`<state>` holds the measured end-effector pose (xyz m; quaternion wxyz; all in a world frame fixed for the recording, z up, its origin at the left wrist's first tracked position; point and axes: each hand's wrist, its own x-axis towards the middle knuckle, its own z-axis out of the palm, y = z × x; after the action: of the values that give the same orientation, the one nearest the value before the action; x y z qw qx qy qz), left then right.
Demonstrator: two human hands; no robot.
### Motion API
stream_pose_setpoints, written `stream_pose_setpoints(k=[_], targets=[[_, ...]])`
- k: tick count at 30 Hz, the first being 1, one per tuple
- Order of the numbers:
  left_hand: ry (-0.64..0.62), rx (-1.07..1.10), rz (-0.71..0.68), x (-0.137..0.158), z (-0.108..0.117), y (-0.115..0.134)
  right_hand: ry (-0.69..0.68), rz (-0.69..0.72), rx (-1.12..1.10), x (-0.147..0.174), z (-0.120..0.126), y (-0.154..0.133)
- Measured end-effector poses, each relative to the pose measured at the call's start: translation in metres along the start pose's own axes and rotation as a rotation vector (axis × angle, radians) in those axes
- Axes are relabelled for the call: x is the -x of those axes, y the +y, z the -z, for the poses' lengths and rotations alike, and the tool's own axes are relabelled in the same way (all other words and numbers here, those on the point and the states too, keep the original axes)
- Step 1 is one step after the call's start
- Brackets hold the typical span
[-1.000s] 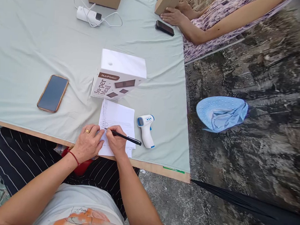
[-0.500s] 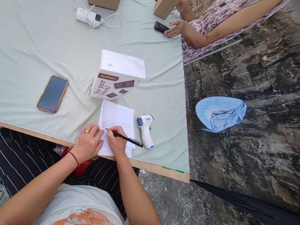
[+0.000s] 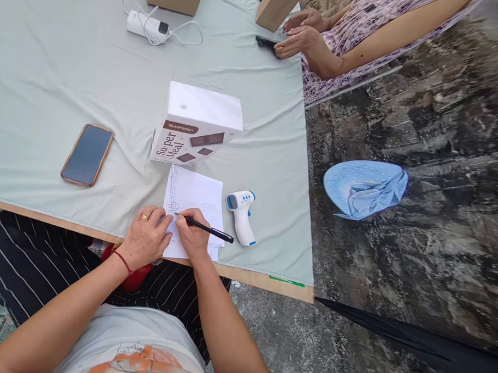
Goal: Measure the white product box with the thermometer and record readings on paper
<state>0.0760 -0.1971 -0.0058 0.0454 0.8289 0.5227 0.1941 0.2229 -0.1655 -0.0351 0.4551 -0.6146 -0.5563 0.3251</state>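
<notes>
Holding pen [image 3: 214, 230] in right grip [image 3: 194, 236], left grip [image 3: 146, 234] loose (coworker's hands [image 3: 301, 42] now closer together)

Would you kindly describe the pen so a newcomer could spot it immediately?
On the cloth-covered table, find the papers beside the white box. The right hand holds the pen over them: slim and black, unlike the white thermometer nearby.

left forearm [image 3: 68, 308] slants up from the lower left, right forearm [image 3: 222, 317] from bottom centre; the left hand [image 3: 148, 234] lies palm down, the right hand [image 3: 194, 236] curls in a pinch.
</notes>
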Motion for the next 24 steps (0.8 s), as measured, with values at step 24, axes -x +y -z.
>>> stream_pose_setpoints(k=[24], targets=[[0.009,0.039,-0.005,-0.001,0.002,-0.005,0.017,0.419,0.474,-0.047,0.046,0.037]])
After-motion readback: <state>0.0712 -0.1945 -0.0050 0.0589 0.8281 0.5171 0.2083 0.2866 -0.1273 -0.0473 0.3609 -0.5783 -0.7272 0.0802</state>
